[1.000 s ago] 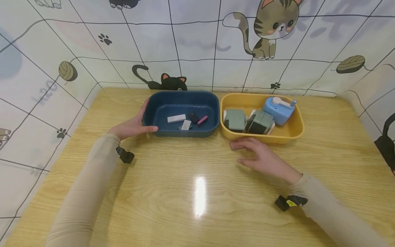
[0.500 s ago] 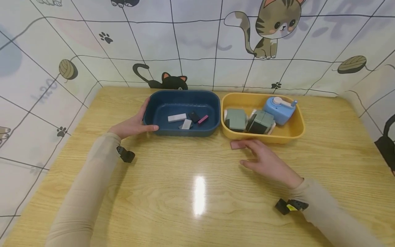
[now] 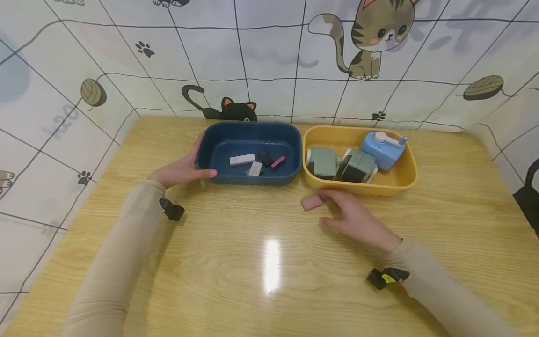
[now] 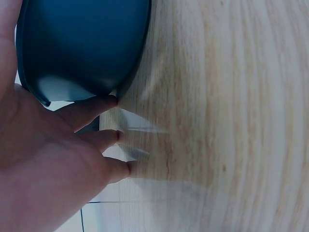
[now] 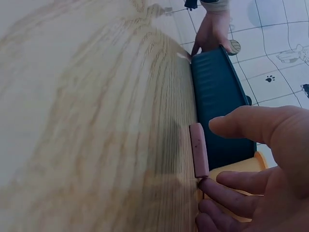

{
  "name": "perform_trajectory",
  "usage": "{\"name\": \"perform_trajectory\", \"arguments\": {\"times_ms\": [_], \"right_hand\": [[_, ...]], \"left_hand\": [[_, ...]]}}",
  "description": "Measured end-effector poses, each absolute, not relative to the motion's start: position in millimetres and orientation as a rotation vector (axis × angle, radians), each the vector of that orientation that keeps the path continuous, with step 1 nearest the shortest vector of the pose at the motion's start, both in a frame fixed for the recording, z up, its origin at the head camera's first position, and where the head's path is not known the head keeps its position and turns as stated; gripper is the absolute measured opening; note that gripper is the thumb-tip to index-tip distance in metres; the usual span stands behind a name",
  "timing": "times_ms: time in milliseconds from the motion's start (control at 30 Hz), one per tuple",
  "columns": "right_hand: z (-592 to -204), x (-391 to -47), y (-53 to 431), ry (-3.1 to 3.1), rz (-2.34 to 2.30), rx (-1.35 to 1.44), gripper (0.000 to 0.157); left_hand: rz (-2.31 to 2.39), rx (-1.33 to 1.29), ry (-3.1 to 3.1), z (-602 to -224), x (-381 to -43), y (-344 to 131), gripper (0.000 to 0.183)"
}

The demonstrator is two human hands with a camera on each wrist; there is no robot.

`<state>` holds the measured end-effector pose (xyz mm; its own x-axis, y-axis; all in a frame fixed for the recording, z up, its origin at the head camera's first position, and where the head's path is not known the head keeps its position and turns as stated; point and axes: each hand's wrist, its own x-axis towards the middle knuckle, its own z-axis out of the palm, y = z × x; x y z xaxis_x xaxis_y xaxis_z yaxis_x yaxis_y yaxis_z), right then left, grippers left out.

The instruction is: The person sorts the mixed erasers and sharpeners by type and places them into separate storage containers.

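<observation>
At the left end of the dark blue bin [image 3: 252, 178], my left hand [image 3: 181, 171] rests with fingers spread and fairly straight. Its thumb lies along the front wall, and in the left wrist view several fingertips [image 4: 116, 137] reach down to the tabletop. A pink eraser [image 3: 312, 202], a small flat block, lies on the table before the gap between the bins. My right hand [image 3: 355, 217] has its fingertips right at the eraser's right end, the thumb held apart. The right wrist view shows the eraser [image 5: 198, 150] just beyond the loosely extended fingers [image 5: 231, 195].
Inside the blue bin lie a white block [image 3: 242, 159], a smaller white piece [image 3: 255, 168], a dark piece [image 3: 265, 158] and a pink stick-like piece [image 3: 278, 162]. Beside it, the yellow bin [image 3: 362, 187] holds a blue hand-crank sharpener [image 3: 384, 150] and two grey-green boxy things [image 3: 323, 163].
The pink eraser has slid left and a little nearer, turning slightly, and more of it shows beyond the fingers. My right hand has shifted slightly left. The left hand has stayed at the blue bin.
</observation>
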<state>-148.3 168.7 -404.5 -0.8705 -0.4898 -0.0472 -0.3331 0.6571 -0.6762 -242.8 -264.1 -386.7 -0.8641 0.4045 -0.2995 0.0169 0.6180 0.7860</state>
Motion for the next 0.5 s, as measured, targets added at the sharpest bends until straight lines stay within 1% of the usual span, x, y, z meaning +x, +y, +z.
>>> {"name": "perform_trajectory", "arguments": {"times_ms": [500], "right_hand": [[-410, -161, 139, 2.635, -0.91, -0.781, 0.063]], "left_hand": [[1.166, 0.323, 2.381, -385, -242, -262, 0.109]]}}
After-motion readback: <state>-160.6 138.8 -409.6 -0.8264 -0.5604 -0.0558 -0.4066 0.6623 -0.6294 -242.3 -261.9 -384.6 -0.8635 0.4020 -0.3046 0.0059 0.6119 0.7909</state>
